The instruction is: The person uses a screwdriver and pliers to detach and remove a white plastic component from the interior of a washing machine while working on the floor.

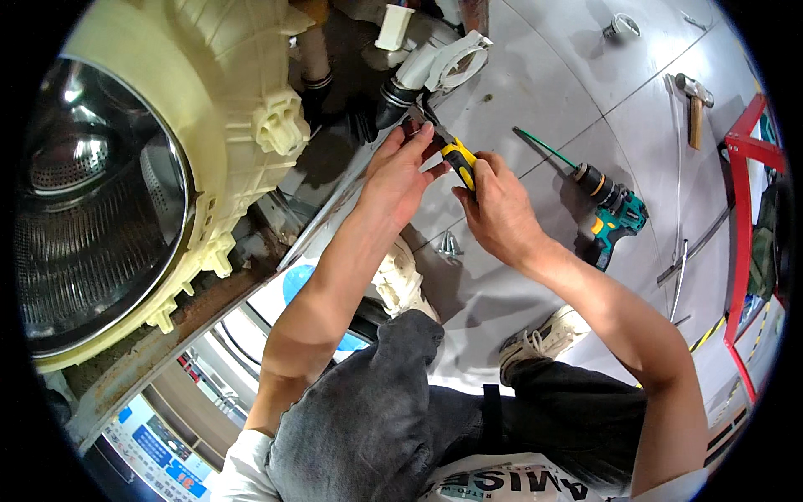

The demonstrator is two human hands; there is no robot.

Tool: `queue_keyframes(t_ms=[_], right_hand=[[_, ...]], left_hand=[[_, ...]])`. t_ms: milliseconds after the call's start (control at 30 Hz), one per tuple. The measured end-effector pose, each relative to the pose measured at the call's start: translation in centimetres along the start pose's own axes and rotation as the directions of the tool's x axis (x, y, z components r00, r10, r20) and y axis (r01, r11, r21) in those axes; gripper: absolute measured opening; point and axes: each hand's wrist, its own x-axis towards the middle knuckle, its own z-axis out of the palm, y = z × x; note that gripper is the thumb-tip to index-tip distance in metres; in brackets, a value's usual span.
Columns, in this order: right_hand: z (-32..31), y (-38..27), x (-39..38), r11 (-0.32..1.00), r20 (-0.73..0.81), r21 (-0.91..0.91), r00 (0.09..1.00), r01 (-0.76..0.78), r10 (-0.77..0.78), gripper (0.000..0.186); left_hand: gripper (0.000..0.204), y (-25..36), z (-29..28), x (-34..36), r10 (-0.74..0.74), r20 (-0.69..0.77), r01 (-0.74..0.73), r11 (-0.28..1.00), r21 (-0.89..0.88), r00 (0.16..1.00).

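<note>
My right hand (502, 209) is closed around the yellow-and-black handle of pliers (459, 161), whose dark metal end reaches toward my left fingertips. My left hand (400, 171) is beside that end, thumb and fingers bent around a small dark part that I cannot make out. Just above my left hand is a white plastic pump-like housing (435, 65) with a round opening. A black rubber hose end (395, 102) is fitted to its lower end.
At left stands an opened washing machine's cream tub (201, 109) with a steel drum (92, 201). A green cordless drill (615, 213) with a long bit, several screws (449, 244), a hammer (695, 109) and metal rods (676, 176) lie on the tiles. A red frame (740, 167) stands at right.
</note>
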Motion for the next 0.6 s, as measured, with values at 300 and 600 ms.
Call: queue_keyframes(t_ms=[300, 600], right_hand=[[-0.9, 0.2, 0.7, 0.953, 0.106, 0.192, 0.97, -0.235, 0.218, 0.051], [-2.4, -0.6, 1.7, 0.897, 0.29, 0.195, 0.897, -0.398, 0.335, 0.061]], left_hand=[[0.019, 0.4, 0.3, -0.4, 0.02, 0.005, -0.02, 0.999, 0.046, 1.0], [0.017, 0.4, -0.3, 0.2, 0.011, 0.058, -0.013, 0.999, 0.03, 0.998]])
